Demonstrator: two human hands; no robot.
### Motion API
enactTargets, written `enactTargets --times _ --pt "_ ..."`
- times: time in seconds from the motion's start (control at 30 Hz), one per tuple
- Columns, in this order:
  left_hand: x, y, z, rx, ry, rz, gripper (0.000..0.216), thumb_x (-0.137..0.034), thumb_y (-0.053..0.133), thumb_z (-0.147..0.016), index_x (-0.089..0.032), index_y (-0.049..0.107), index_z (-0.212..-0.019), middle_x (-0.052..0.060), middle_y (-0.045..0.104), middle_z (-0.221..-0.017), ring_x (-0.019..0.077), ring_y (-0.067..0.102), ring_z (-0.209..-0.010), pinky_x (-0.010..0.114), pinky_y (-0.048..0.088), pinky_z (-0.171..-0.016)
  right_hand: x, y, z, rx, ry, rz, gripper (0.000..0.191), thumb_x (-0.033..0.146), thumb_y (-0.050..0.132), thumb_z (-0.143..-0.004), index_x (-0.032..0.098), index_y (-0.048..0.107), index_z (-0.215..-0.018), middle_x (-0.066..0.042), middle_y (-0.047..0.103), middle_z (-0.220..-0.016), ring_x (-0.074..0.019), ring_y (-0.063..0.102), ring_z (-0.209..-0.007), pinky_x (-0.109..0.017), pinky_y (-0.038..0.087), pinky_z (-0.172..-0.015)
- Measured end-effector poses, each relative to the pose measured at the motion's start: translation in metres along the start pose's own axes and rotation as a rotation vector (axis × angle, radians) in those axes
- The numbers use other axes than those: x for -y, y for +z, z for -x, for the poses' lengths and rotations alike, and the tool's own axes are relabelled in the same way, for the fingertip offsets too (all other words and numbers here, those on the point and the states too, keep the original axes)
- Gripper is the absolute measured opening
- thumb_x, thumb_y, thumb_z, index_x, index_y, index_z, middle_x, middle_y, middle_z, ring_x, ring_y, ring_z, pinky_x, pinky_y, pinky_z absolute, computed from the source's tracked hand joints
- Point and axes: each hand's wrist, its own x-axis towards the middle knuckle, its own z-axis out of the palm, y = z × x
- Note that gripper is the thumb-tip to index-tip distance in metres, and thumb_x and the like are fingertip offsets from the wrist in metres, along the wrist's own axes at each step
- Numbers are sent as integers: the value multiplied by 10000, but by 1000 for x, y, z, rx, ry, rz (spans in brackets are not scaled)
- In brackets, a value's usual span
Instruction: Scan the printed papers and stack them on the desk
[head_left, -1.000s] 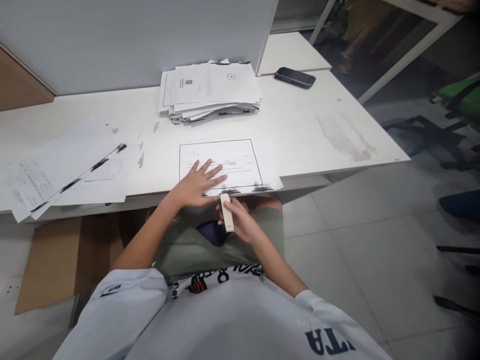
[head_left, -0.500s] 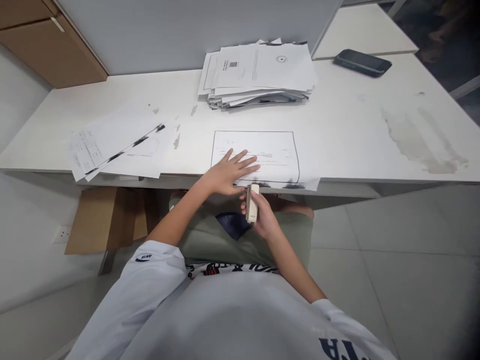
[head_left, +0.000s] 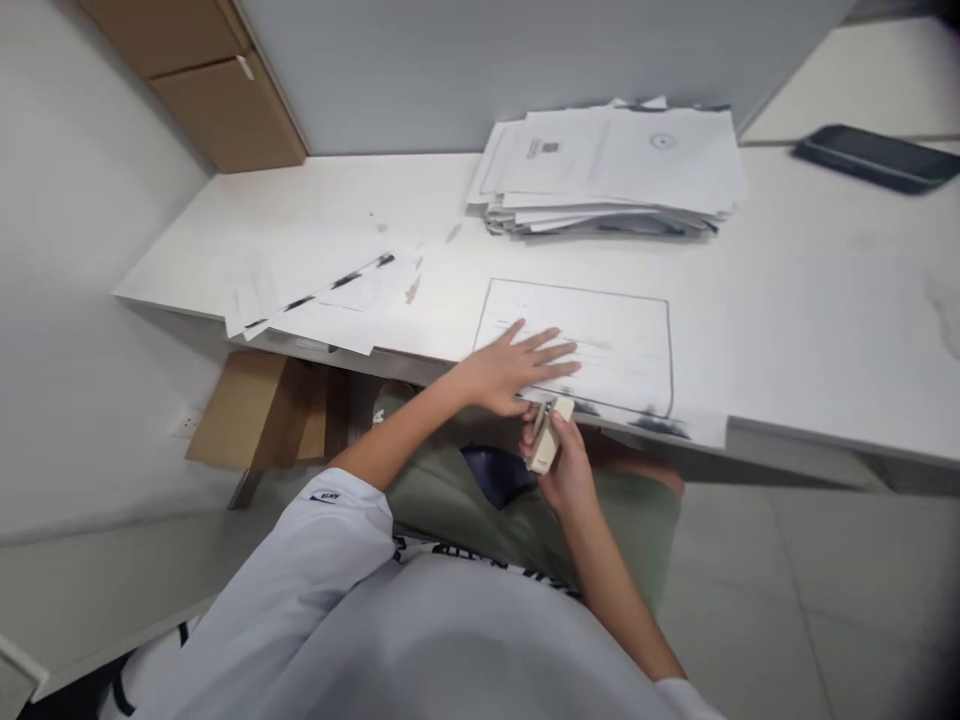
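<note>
My left hand (head_left: pixel 514 370) lies flat with its fingers spread on a printed sheet of paper (head_left: pixel 622 340) at the desk's front edge. A black frame line runs round the print, and dark smudges mark the sheet's near side. In my right hand (head_left: pixel 566 465) is a cream-coloured stapler (head_left: pixel 551 435), held upright-tilted just at the near edge of the sheet, beside my left thumb. Whether the stapler's jaws touch the paper I cannot tell.
A thick stack of papers (head_left: pixel 622 165) stands at the back of the white desk (head_left: pixel 810 340). Loose sheets (head_left: pixel 322 305) lie to the left, overhanging the front edge. A dark phone (head_left: pixel 877 158) rests at the back right. Below the desk is a cardboard box (head_left: pixel 240 410).
The view has swung left, so everything appears further right. The stapler has tipped over to the right, its jaws showing more apart. My left hand stays flat on the sheet.
</note>
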Motion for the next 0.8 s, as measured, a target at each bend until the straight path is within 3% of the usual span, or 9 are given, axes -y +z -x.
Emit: enactTargets --times 0.33,0.6,0.73,0.8 --pt "-6 7 11 -103 40 -206 694 -363 414 -874 -143 296 -1522 124 275 -1581 368 226 -1454 598 246 -1119 -5 -1 -4 -8 -34 48 280 421 743 -729 180 601 -734 8 608 -705 -78 488 -478 -199 393 -418" --pt "-12 10 10 -117 8 -243 657 -275 426 -863 -153 346 -1504 98 319 -1564 355 267 -1444 563 277 -1123 -6 -2 1 -32 9 57 328 452 767 -705 173 612 -780 -4 627 -745 -83 493 -507 -205 410 -444" --pt "-13 1 17 -52 -24 -176 635 -150 375 -854 -201 390 -1486 25 375 -1540 241 302 -1448 415 291 -1161 -5 -37 11 -3 140 94 401 484 789 -684 217 651 -950 -6 634 -790 -104 526 -542 -231 451 -475" --pt "-11 -10 25 -112 -66 -40 635 -107 342 -855 -148 377 -1488 49 425 -1510 194 318 -1442 349 299 -1166 -6 -70 15 65 211 88 497 488 794 -677 249 645 -1087 -6 619 -775 -121 512 -516 -258 437 -443"
